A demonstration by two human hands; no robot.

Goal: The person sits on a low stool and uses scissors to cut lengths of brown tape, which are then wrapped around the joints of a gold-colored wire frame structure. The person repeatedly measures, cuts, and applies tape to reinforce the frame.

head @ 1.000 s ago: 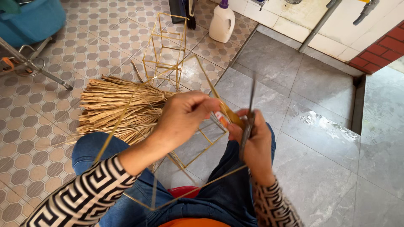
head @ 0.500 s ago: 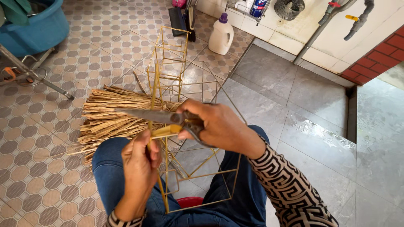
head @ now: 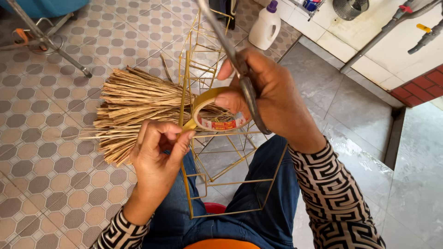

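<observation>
My right hand (head: 270,94) grips a roll of yellow tape (head: 213,110) together with a pair of grey scissors (head: 233,60), blades pointing up and away. My left hand (head: 157,154) pinches the free end of the tape against an upright of a thin straw frame (head: 230,180) that stands between my knees. The frame is a lattice of yellow straws taped at the corners. Just behind my left hand a bundle of dry straw (head: 134,108) lies on the tiled floor.
A white detergent bottle (head: 265,27) stands at the back beside a white tiled ledge. Metal stand legs (head: 50,44) cross the floor at the far left. Grey slabs (head: 364,138) run to the right. A red object (head: 214,207) shows between my legs.
The scissors have swung from lying sideways to pointing up. The tape roll has risen and my left hand has pulled its end onto a frame upright.
</observation>
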